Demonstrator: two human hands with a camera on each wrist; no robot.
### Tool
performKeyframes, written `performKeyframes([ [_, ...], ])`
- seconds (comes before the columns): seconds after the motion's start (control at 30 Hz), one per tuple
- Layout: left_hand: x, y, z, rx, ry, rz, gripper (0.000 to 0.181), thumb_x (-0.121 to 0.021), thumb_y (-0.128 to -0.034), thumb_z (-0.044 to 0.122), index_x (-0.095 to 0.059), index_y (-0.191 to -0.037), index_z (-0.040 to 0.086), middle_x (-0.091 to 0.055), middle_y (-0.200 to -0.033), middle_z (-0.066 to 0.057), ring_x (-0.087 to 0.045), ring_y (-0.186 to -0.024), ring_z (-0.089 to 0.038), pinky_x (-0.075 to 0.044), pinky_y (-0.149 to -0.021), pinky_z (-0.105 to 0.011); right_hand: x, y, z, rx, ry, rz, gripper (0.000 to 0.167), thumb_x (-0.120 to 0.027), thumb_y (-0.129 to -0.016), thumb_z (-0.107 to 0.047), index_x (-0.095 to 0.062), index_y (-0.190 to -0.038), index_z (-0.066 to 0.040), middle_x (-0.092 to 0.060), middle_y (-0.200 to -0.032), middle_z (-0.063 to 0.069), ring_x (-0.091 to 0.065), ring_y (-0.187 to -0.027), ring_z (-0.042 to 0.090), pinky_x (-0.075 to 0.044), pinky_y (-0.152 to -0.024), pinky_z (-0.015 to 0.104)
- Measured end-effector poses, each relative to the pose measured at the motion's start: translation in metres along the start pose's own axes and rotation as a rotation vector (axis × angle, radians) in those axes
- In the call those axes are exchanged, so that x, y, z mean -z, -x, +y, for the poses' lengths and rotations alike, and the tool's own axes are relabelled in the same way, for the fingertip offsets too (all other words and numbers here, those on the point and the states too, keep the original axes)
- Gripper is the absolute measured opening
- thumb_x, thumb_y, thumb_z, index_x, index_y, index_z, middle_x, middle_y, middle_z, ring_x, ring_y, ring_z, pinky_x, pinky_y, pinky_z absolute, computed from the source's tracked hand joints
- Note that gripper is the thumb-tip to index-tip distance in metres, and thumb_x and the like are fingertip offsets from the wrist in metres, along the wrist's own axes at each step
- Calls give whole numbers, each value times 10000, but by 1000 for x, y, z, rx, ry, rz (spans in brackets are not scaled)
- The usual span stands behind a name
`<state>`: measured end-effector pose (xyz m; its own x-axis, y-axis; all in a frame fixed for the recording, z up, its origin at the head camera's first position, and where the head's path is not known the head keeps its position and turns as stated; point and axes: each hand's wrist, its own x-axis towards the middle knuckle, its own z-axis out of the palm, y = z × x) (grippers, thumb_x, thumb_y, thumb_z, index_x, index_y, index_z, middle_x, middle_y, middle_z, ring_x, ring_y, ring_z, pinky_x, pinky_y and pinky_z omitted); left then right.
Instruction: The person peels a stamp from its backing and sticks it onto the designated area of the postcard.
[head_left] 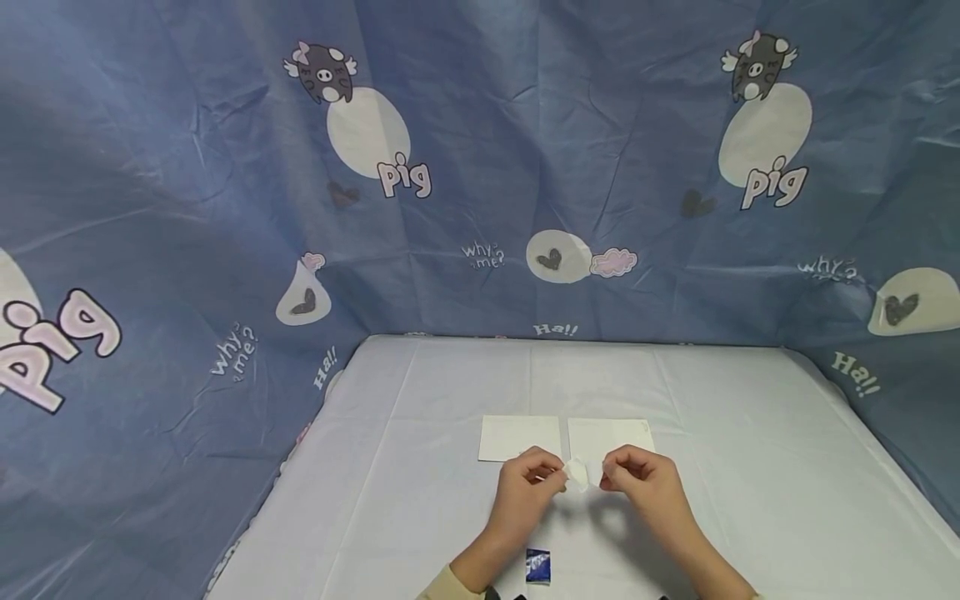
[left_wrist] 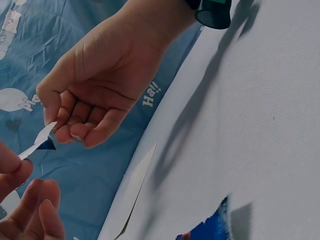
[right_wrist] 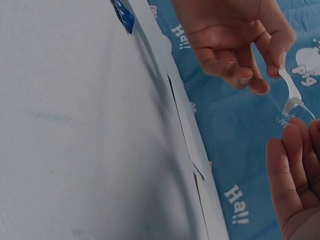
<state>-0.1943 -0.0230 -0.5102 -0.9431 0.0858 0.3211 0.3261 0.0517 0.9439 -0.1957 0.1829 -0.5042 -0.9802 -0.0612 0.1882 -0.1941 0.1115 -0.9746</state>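
Observation:
A small, thin white piece [head_left: 577, 473] hangs between both hands, above the table; its exact kind is unclear. My left hand [head_left: 531, 483] pinches one side of it between thumb and fingers. At its other end, the fingertips of my right hand [head_left: 643, 482] pinch a thin edge. In the left wrist view the white strip [left_wrist: 37, 139] shows a dark blue corner underneath. The right wrist view shows the piece [right_wrist: 292, 92] curved, narrowing towards my right hand [right_wrist: 297, 175]. Nearer my body, a small blue packet [head_left: 537, 566] lies on the table.
Two white rectangular cards [head_left: 517, 435] lie side by side just beyond my hands. A white cloth [head_left: 420, 500] covers the table. Blue printed curtain [head_left: 480, 167] rises behind the table and at its sides.

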Motion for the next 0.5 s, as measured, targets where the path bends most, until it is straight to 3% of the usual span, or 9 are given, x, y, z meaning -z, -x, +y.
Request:
performKeyframes([
  [0.3,2,-1,-1,34,62,17,108,-675,-850,-49,-727,-832,44,-677,-829,-61,-681,-687,-164,-544,-623,-237,5,-3,-1,-39,-5,42,170,-707,-938,-95,-684,-895,68,-691,-818,217,-711,-708,288,-603,-705,365],
  [0.5,1,-2,-3,58,81,71,148,-601,-812,-82,-690,-762,25,-703,-868,-99,-640,-712,-134,-503,-599,-209,9,-4,-3,-65,-7,-40,115,-695,-935,-70,-687,-893,36,-702,-803,172,-702,-734,274,-600,-718,368],
])
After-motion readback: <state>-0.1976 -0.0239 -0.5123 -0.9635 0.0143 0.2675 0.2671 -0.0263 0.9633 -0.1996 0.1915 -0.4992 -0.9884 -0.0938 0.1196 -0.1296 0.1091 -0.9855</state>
